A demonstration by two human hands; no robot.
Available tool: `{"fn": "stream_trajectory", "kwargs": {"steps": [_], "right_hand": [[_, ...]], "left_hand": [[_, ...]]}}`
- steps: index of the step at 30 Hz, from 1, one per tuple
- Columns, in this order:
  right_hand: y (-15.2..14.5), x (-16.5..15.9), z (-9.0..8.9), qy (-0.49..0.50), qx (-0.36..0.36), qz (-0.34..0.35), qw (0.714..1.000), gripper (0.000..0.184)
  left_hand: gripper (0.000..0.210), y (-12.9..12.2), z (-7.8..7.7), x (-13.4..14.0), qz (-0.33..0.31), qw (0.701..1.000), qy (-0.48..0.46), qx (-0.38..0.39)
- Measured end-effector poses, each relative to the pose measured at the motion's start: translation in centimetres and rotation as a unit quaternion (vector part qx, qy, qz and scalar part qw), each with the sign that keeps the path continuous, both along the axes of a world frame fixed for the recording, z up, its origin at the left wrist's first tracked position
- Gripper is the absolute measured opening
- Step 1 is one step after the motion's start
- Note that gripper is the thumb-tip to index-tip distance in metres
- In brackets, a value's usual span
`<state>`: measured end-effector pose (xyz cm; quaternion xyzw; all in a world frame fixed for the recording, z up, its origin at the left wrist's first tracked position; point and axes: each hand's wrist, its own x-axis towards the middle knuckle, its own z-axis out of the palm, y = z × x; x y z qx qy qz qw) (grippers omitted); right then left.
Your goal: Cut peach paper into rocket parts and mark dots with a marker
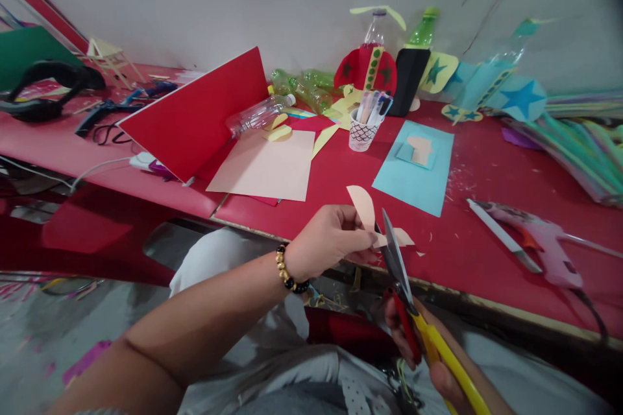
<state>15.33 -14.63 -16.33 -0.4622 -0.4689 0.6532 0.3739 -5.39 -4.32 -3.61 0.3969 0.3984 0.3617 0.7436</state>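
Observation:
Over the table's front edge, my left hand [331,240] pinches a small peach paper piece [363,204] with a rounded end. My right hand [428,350] grips the scissors [406,298], which have one red and one yellow handle. Their blades are parted and point up and away from me, close to my left fingertips and the paper. A peach scrap [402,237] lies just behind the blades. Beyond my left hand rests a large peach sheet [267,168]. A light blue sheet [416,175] with a small peach cut-out [420,150] on it lies farther right.
A patterned cup of pens [363,133] stands behind the sheets. Decorated bottles [374,65] line the wall. On the right are a pink glue gun [549,246] and a white cutter [503,233]. A red board [204,110] leans at left beside a clear bottle [260,115].

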Motion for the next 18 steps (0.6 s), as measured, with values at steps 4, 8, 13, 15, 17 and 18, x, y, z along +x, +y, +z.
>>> {"fn": "stream_trajectory", "kwargs": {"steps": [4,8,13,15,17,18], "right_hand": [[-0.3,0.4,0.9,0.023,0.025,0.018,0.999,0.088],[-0.1,0.2,1.2,0.03,-0.019,0.007,0.999,0.074],[0.5,-0.2,1.7,0.023,-0.079,0.004,0.997,0.071],[0.8,-0.3,2.2,0.03,-0.093,-0.007,0.995,0.075],[1.0,-0.3,2.9,0.022,-0.145,-0.016,0.989,0.066],[1.0,-0.2,3.2,0.016,-0.158,-0.012,0.987,0.063]], "left_hand": [[0.015,0.0,0.1,0.0,-0.003,1.0,0.006,-0.003],[0.008,-0.1,0.2,0.1,-0.011,1.0,-0.02,0.01],[0.01,0.0,0.2,0.0,-0.016,1.0,-0.013,0.008],[0.012,0.0,0.2,-0.1,-0.017,1.0,-0.003,0.006],[0.014,0.1,0.3,-0.1,-0.016,1.0,0.01,0.004],[0.014,0.1,0.3,-0.2,-0.015,1.0,0.016,0.003]]}}
